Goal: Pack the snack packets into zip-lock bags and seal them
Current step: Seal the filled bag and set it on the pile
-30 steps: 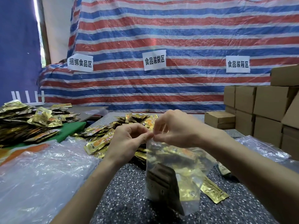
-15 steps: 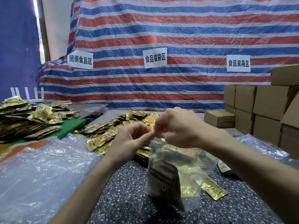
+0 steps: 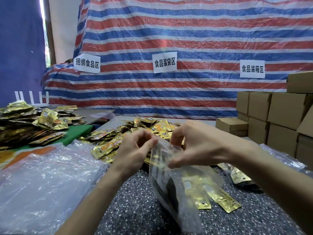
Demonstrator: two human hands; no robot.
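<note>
Both pinch the zip-lock bag (image 3: pixel 171 177) top.
Left hand (image 3: pixel 135 150) and right hand (image 3: pixel 198 146) squeeze it shut so snack packets (image 3: pixel 194 189) stay inside.

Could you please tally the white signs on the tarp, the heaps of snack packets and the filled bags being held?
White signs: 3
Packet heaps: 2
Filled zip-lock bag, pinched by left hand and right hand: 1
Total: 6

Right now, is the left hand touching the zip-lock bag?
Touching. The head view shows the left hand pinching the top corner of the zip-lock bag between thumb and forefinger.
</note>
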